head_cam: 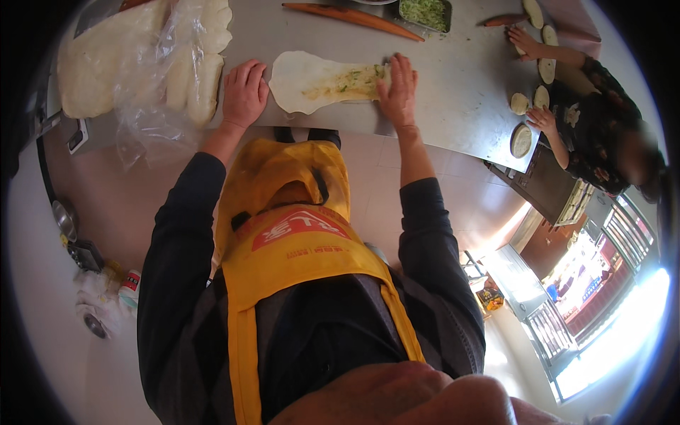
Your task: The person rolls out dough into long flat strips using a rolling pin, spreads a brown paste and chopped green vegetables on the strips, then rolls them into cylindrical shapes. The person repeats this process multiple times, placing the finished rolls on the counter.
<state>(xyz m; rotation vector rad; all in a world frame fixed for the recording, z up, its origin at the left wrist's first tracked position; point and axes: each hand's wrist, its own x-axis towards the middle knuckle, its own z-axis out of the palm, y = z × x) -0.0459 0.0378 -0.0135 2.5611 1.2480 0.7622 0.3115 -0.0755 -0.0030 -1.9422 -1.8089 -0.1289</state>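
Observation:
A flat, elongated sheet of dough lies on the metal work table, with a smeared filling and green bits on its right part. My right hand rests on the sheet's right end, its fingers over the dough edge; what is beneath the fingers is hidden. My left hand lies on the table just left of the sheet, fingers together and apart from the dough, with nothing visible in it. A wooden rolling pin with tapered ends lies beyond the sheet.
Large dough masses under a clear plastic sheet fill the left. A metal tray of chopped greens stands at the far edge. At right, a person handles dough pieces near another rolling pin. The near table edge faces me.

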